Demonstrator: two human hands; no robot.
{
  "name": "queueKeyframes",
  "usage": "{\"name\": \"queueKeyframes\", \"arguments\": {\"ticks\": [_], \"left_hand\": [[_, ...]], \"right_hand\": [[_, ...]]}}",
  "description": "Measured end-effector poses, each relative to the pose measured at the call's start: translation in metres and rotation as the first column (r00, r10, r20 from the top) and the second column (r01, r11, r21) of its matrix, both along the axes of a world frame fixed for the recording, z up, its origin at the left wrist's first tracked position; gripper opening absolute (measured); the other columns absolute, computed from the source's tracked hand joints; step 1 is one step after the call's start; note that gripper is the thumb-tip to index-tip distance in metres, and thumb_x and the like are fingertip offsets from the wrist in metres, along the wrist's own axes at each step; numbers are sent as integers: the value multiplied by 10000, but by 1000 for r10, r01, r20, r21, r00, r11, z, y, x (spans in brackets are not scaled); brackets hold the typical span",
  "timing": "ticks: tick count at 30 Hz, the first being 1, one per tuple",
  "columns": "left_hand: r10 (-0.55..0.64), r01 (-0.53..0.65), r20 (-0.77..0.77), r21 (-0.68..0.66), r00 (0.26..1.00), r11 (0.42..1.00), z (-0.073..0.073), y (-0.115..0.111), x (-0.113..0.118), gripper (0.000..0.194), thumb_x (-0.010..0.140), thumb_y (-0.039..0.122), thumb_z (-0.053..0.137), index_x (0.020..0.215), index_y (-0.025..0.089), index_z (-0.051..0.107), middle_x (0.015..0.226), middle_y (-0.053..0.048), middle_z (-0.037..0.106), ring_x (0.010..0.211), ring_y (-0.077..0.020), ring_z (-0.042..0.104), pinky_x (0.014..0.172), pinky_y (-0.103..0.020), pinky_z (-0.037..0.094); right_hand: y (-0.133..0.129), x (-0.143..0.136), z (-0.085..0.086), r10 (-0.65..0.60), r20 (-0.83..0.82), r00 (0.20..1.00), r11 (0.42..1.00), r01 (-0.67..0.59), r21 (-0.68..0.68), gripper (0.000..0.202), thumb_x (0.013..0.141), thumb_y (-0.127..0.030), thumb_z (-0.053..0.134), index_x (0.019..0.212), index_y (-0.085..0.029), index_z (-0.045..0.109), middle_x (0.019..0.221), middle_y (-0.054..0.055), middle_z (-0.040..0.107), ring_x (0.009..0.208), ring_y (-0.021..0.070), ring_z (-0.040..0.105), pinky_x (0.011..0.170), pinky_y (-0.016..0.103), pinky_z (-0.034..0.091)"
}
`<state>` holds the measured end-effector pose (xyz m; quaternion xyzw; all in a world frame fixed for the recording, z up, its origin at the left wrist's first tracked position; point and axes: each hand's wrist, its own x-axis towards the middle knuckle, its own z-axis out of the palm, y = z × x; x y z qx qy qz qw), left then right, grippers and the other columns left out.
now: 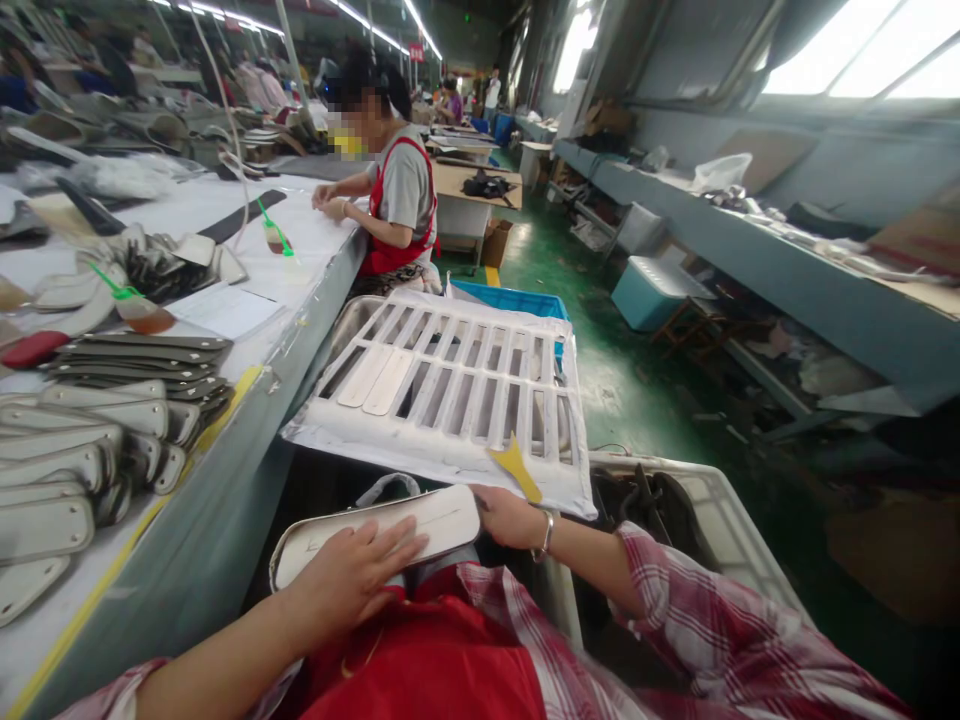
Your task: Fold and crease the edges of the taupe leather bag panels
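Note:
A long white panel with rounded ends (442, 515) lies across my lap, with a dark edge and a loop at its far side. My left hand (360, 570) rests flat on its left part, fingers spread. At its right end, my right hand (514, 517) has its fingers closed round the tip. Just beyond is a white slotted rack (480, 450), with two white strips (375, 378) lying on its left side. A yellow forked tool (516, 468) sits on the rack's near edge.
On the left table (300, 300) are stacked white pieces (45, 525), dark strips (142, 360) and glue bottles (142, 310). A person in a red apron (405, 190) works at its far side. Behind the rack is a blue crate (517, 298); a pale bin (712, 500) stands at right.

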<state>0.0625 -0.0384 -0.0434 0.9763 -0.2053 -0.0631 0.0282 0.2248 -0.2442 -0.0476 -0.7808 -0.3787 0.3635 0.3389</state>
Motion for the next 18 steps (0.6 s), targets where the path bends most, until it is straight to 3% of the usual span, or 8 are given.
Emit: {"name": "queueKeyframes", "arguments": {"ticks": [4, 7, 10, 14, 16, 18], "left_hand": [[-1, 0, -18, -71, 1000, 997, -4, 6, 4, 657, 744, 357, 566, 1341, 296, 299, 1385, -28, 362, 954, -254, 499, 797, -377, 407], [0, 1, 15, -57, 1000, 998, -9, 8, 3, 611, 759, 231, 538, 1327, 295, 324, 1372, -10, 384, 912, -223, 504, 778, -347, 398], [25, -24, 67, -24, 997, 999, -12, 4, 1, 578, 784, 135, 477, 1320, 298, 333, 1362, -15, 398, 887, -199, 506, 732, -315, 387], [45, -44, 78, -16, 996, 999, -10, 1, -2, 566, 799, 171, 468, 1334, 272, 311, 1384, -38, 360, 902, -209, 495, 702, -312, 374], [32, -30, 73, -28, 997, 999, -7, 2, -3, 532, 818, 195, 449, 1331, 252, 320, 1392, -47, 346, 896, -208, 492, 707, -314, 370], [21, -18, 77, -41, 997, 999, -5, 6, -3, 490, 837, 207, 426, 1319, 225, 340, 1391, -63, 346, 878, -199, 494, 712, -313, 369]], "right_hand": [[-3, 5, 13, -20, -26, 999, 1000, 20, -7, 400, 750, -100, 353, 1083, -191, 555, 686, -3, 607, 383, 61, 444, 338, 161, 336], [-3, 8, 20, -17, -69, 997, 998, 12, -68, 359, 759, -131, 361, 1041, -191, 574, 585, -30, 555, 349, 59, 416, 315, 160, 298], [1, 8, 24, -12, -81, 997, 998, 7, -60, 386, 755, -124, 370, 1079, -203, 567, 611, -30, 569, 350, 47, 415, 330, 155, 302], [3, 7, 29, -48, -119, 992, 997, 40, -71, 460, 746, -121, 374, 1167, -230, 522, 570, -42, 543, 337, 54, 403, 322, 161, 298], [-2, 8, 29, -74, -203, 976, 995, 60, -75, 446, 780, -176, 386, 1212, -233, 482, 527, -47, 517, 318, 65, 399, 304, 168, 287], [-11, 13, 23, -111, -406, 907, 994, 98, -52, 458, 828, -286, 391, 1282, -227, 391, 490, -51, 497, 331, 91, 437, 319, 181, 325]]}}
